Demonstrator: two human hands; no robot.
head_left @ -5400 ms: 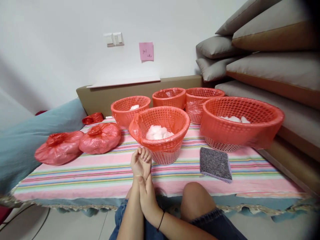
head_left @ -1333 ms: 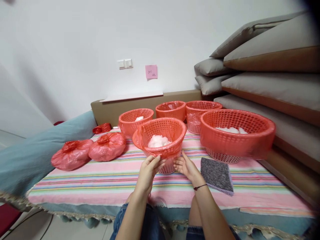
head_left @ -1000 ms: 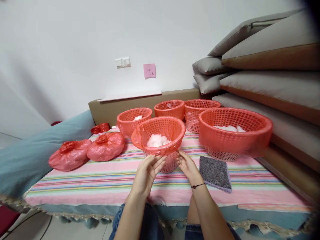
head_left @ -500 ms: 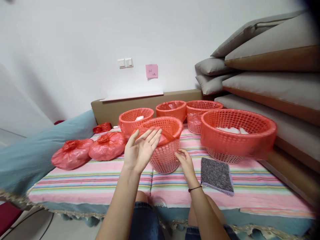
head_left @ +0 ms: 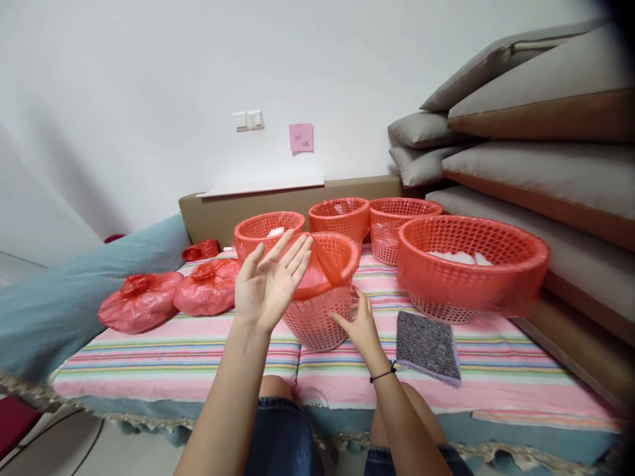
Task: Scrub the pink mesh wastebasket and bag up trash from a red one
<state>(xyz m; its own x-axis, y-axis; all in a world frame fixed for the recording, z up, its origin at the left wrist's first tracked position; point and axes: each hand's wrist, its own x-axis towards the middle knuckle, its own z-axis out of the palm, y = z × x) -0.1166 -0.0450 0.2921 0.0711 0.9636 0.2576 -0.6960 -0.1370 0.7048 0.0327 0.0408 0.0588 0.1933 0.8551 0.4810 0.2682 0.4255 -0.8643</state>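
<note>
A red mesh basket (head_left: 317, 324) stands in front of me, tilted slightly to the left. A thin red plastic bag (head_left: 325, 268) lines it, and part of the bag's edge sags across the front of the rim. My left hand (head_left: 268, 284) is palm up with fingers spread at the basket's left front, hiding part of it; nothing lies on the palm. Against the basket's right wall rests my right hand (head_left: 361, 325), thumb and fingers apart, touching its side below the bag edge. The far fingertips are partly hidden.
Bagged baskets stand behind, among them a large red basket (head_left: 471, 264) with white items at right. Tied red bags (head_left: 141, 304) lie left. A folded grey cloth (head_left: 427, 347) is on the striped cover (head_left: 198, 357). Grey cushions (head_left: 546, 172) are stacked at right.
The near basket has shifted a little left and tilted. My left hand has moved left and up slightly; the right hand's thumb has spread from its fingers against the basket wall.
</note>
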